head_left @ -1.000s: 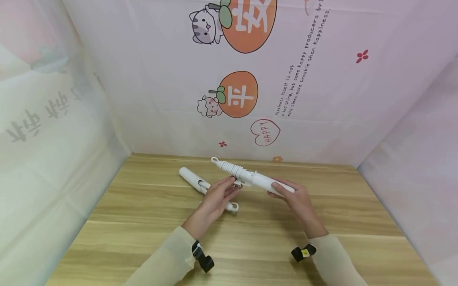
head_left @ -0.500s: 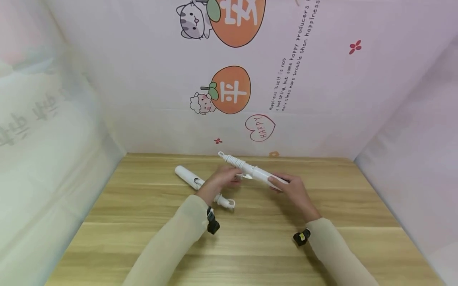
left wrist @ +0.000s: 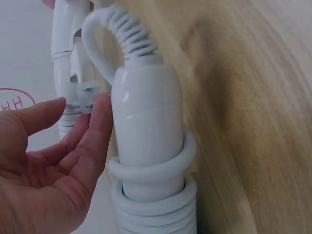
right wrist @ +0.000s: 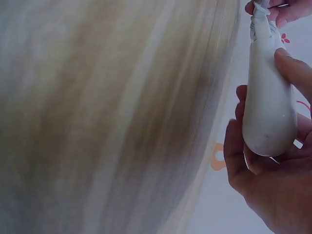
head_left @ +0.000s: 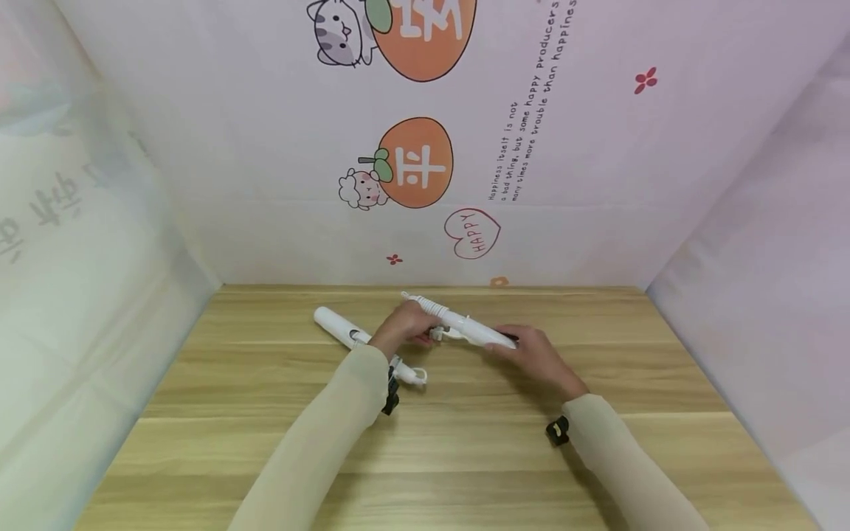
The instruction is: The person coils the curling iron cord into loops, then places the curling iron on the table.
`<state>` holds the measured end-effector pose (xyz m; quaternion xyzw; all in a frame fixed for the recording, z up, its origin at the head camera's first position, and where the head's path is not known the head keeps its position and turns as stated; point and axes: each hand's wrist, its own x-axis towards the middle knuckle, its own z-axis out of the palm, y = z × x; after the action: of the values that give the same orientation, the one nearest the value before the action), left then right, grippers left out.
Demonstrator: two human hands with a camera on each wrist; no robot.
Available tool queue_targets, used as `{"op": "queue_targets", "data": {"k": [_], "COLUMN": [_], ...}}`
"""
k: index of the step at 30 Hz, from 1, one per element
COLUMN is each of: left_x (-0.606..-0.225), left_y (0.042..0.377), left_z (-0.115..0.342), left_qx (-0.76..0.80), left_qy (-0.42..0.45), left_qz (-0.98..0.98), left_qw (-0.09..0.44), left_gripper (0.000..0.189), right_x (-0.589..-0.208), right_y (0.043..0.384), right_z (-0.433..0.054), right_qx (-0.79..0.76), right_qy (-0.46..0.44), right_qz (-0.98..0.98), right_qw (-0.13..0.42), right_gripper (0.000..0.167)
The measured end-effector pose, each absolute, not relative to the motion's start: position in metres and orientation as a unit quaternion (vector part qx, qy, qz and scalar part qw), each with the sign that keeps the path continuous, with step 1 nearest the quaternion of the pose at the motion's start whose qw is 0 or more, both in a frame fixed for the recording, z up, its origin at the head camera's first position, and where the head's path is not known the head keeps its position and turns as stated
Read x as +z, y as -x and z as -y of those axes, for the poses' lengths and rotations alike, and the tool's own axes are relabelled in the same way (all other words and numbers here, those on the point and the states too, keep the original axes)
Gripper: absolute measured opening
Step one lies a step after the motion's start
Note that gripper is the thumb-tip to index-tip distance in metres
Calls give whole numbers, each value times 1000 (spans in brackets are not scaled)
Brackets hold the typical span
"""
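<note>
My right hand (head_left: 534,358) grips the barrel of a white corded hair iron (head_left: 474,328), held slanting over the table. Its thumb lies along the barrel in the right wrist view, with fingers behind. White cord is wound round the iron's far end, near my left hand (head_left: 406,323). In the left wrist view, that hand's thumb and fingertips close in on a two-pin plug (left wrist: 87,97) beside the wound cord. A second white hair iron (head_left: 337,326) lies on the table, partly hidden under my left forearm; its cord-wrapped handle (left wrist: 146,112) looms large in the left wrist view.
The wood-grain table (head_left: 465,442) runs back to a printed cloth wall (head_left: 292,243). Further cloth walls stand at the left (head_left: 119,243) and right (head_left: 750,236). A black wrist camera (head_left: 558,431) sits on my right wrist.
My left hand has turned over, back of the hand now up, and shifted towards the wound end. The held iron has moved slightly left and its wound end has dipped. The other iron stays on the table.
</note>
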<state>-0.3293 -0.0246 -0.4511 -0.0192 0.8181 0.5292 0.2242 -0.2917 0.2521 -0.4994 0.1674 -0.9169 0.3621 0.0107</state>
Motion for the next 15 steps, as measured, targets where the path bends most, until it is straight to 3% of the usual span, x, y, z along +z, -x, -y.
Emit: {"op": "queue_targets", "data": {"k": [7, 15], "left_x": [-456, -458], "left_y": [331, 332], "left_z": [30, 29], "left_qx": [518, 478], "left_qy": [30, 25], "left_qz": [-819, -849], "left_qw": [243, 224], "left_gripper": [22, 20], "right_x": [-500, -501], "right_y": [292, 292], "right_z": [-248, -248], "right_qx": [329, 325], "right_qy": [-202, -187], "right_qz": [922, 927], "right_qw": [23, -11], "right_gripper": [36, 41]}}
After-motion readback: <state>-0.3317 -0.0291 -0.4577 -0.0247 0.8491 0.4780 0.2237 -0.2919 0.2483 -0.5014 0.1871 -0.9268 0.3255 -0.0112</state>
